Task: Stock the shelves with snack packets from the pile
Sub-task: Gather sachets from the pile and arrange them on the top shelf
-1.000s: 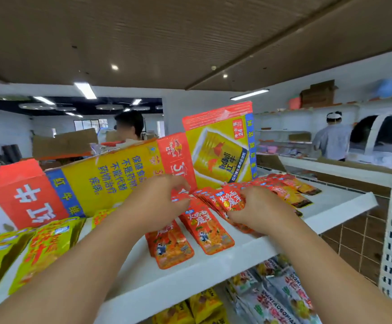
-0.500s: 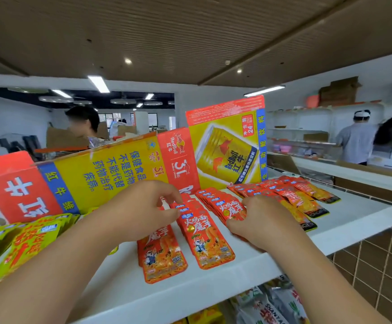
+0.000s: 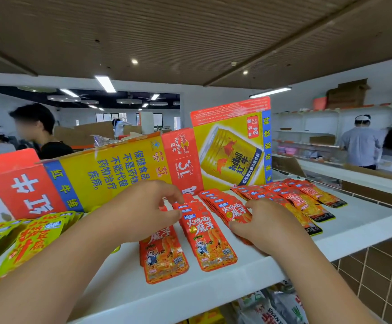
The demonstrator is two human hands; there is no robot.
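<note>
White shelf [image 3: 358,230]: flat board, front edge towards the camera. On it: red snack packets [image 3: 210,250] lying flat in overlapped rows running front to back, several rows side by side from centre to right. Yellow-green packets [image 3: 26,239], also overlapped, at the left end. Opened-out Red Bull carton [image 3: 120,169] stands on edge along the back.

This is a shop. A white display shelf [image 3: 368,220] carries rows of snack packets [image 3: 210,249]. More retail shelving [image 3: 319,123] lines the far wall under stacked cardboard boxes [image 3: 347,93].
</note>
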